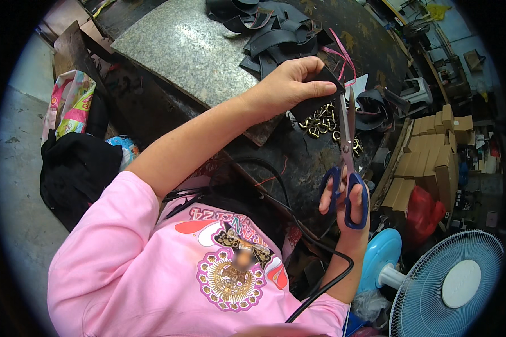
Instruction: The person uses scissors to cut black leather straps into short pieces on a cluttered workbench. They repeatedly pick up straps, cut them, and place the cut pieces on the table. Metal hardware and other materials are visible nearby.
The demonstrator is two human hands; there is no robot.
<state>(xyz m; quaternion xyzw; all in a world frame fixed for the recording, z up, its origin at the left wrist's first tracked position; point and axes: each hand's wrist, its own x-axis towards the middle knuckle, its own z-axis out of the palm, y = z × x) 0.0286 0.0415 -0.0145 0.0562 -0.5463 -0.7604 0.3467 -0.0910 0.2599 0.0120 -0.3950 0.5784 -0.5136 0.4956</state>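
Observation:
My left hand (298,84) pinches a black strap (316,108), thumb on top, over the dark table. One corner of the strap is at the scissors' blades. My right hand (342,212) has its fingers through the blue handles of the scissors (347,150), which point away from me. The blades are parted and their tips are just right of my left thumb; whether they touch the strap I cannot tell. Below the strap lie several brass-coloured metal clasps (319,124). Beyond my left hand is a heap of black straps (284,38).
A speckled stone slab (180,50) rests on the dark table (298,165). Pink string (349,59) lies beyond the scissors. A black cable (289,196) loops before me. To the right are cardboard boxes (424,160), a red bag (424,210) and a fan (421,292).

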